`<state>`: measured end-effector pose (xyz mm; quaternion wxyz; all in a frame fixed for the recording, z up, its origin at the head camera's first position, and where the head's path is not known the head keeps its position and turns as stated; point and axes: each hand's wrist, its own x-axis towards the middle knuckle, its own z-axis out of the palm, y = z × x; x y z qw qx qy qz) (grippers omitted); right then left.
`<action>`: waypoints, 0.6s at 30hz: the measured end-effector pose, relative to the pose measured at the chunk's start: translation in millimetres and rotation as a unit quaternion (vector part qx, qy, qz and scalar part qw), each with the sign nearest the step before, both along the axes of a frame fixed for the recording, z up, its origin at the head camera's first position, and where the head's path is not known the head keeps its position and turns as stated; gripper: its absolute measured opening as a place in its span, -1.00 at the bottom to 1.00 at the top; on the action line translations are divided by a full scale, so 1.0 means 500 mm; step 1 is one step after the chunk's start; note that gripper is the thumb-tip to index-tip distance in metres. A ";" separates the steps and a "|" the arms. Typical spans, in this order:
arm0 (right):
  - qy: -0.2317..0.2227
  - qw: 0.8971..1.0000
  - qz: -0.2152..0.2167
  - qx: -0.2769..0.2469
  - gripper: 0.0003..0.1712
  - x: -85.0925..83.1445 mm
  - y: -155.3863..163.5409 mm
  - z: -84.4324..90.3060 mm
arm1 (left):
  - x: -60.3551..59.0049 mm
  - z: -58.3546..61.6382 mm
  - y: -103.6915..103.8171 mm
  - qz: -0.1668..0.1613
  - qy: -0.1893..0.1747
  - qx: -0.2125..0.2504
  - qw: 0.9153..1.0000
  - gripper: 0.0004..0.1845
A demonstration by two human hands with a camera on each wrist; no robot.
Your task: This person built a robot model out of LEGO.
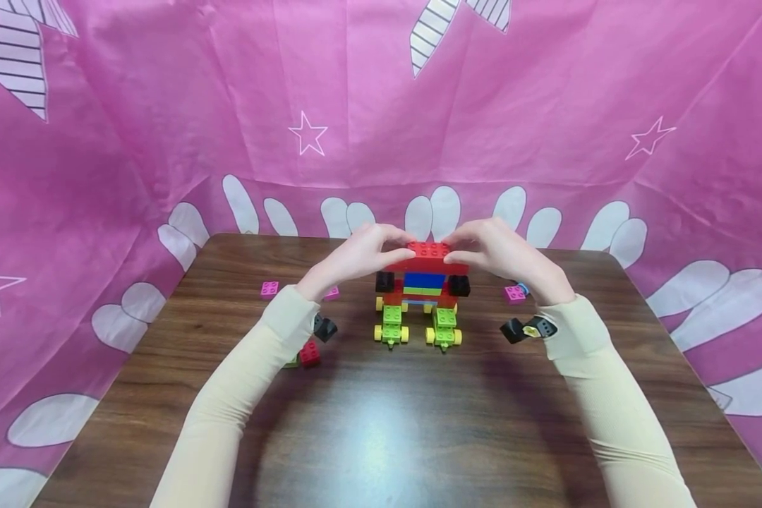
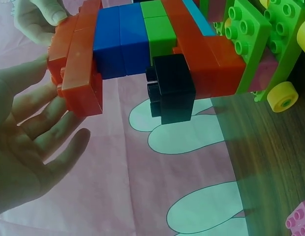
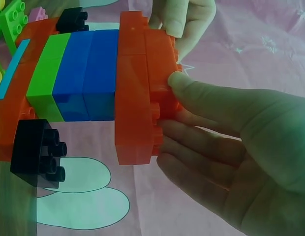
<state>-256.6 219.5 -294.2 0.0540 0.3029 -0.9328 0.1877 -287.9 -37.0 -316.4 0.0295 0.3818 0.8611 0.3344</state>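
The left hand (image 1: 355, 255) and right hand (image 1: 498, 252) are pinched on the red top brick (image 1: 428, 250) of the block figure (image 1: 419, 296) standing mid-bench (image 1: 381, 423). Uneven pressing could tip it off its wheeled feet (image 1: 391, 333).

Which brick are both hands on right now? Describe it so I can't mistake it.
Find the brick figure on green wheeled feet, mid-table. The left hand and right hand meet at its top, on the red top brick. It is the highest piece, studs bare, above the blue layer.
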 end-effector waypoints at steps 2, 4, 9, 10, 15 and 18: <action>-0.002 1.000 -0.002 -0.003 -0.65 0.002 0.002 -0.001 | -0.002 -0.001 0.002 -0.003 -0.001 -0.001 1.000 -0.59; -0.004 1.000 -0.004 -0.007 -0.63 0.004 0.003 -0.002 | -0.003 -0.002 0.002 -0.006 0.001 -0.002 1.000 -0.59; -0.007 1.000 -0.007 -0.012 -0.62 0.005 0.001 -0.004 | -0.005 -0.004 0.000 -0.008 0.006 -0.003 1.000 -0.59; -0.008 1.000 -0.008 -0.011 -0.62 0.005 0.001 -0.003 | -0.005 -0.004 0.000 -0.008 0.008 -0.004 1.000 -0.59; -0.005 1.000 -0.005 -0.001 -0.62 0.007 -0.001 0.001 | -0.004 -0.006 -0.001 -0.009 0.011 -0.004 1.000 -0.59; -0.001 1.000 -0.004 0.006 -0.63 0.008 -0.002 0.002 | -0.004 -0.007 -0.002 -0.010 0.007 0.001 1.000 -0.59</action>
